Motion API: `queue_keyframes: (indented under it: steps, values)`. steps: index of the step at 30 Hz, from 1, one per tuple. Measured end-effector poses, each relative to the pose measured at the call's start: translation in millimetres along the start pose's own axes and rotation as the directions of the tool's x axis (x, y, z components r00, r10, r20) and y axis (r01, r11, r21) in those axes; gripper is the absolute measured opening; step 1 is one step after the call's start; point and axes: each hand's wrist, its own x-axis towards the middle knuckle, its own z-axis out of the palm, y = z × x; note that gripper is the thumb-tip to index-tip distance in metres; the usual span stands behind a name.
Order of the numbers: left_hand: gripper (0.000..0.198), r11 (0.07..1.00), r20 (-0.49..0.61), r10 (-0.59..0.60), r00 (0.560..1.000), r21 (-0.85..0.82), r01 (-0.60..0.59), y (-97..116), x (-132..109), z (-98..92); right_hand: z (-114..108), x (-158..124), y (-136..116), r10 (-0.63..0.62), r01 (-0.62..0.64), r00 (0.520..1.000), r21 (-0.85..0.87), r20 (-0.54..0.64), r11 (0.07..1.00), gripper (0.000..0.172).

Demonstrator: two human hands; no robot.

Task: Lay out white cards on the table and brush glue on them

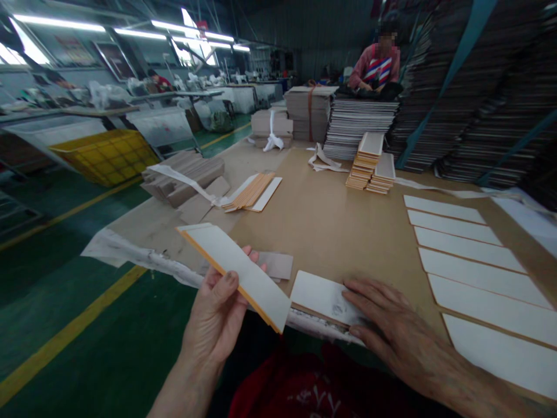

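Observation:
My left hand (217,307) grips a small stack of white-faced cardboard strips (237,270) with orange-brown edges, held up over the near table edge. My right hand (383,316) lies flat, fingers stretched, on a single white strip (319,296) resting on the brown table (331,226) near its front edge. A grey card piece (276,264) lies just behind the held stack.
Several white strips (470,267) lie in a row at the right. Stacks of strips (369,165) and a fanned bundle (252,191) sit further back, grey card bundles (183,177) at left. Tall board piles (456,87) rise behind; a person in red (376,64) works there. A yellow crate (107,154) stands on the floor.

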Motion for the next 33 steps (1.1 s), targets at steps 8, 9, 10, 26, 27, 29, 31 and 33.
queue_keyframes:
  steps: [8,9,10,26,27,29,31,33]
  values:
    - [0.067,0.990,0.089,-0.143,0.986,0.025,0.141,-18,-13,12.4,-15,1,-16,0.108,-0.086,0.992,0.290,-0.061,0.953,0.046]
    - [0.070,0.985,0.108,-0.172,0.979,0.033,0.169,-24,-15,16.9,-22,4,-23,0.127,-0.101,0.991,0.377,-0.046,0.921,0.049]
    - [0.072,0.980,0.126,-0.199,0.972,0.043,0.195,-28,-17,21.5,-29,7,-31,0.135,-0.112,0.991,0.465,-0.016,0.878,0.053]
    - [0.065,0.967,0.158,-0.248,0.956,0.101,0.234,-49,-23,38.7,-43,26,-64,0.164,-0.393,0.919,0.839,0.358,0.375,0.050]
    - [0.065,0.967,0.166,-0.248,0.954,0.098,0.235,-49,-24,39.2,-43,27,-63,0.148,-0.392,0.920,0.856,0.363,0.338,0.048]
    - [0.065,0.967,0.177,-0.252,0.951,0.091,0.240,-50,-24,40.0,-44,26,-62,0.114,-0.377,0.926,0.885,0.360,0.273,0.046]
    - [0.066,0.966,0.179,-0.257,0.950,0.081,0.246,-50,-25,40.2,-43,26,-60,0.104,-0.374,0.928,0.895,0.359,0.245,0.045]
    - [0.067,0.964,0.177,-0.265,0.948,0.075,0.255,-50,-25,39.7,-43,25,-59,0.124,-0.383,0.924,0.883,0.363,0.271,0.045]
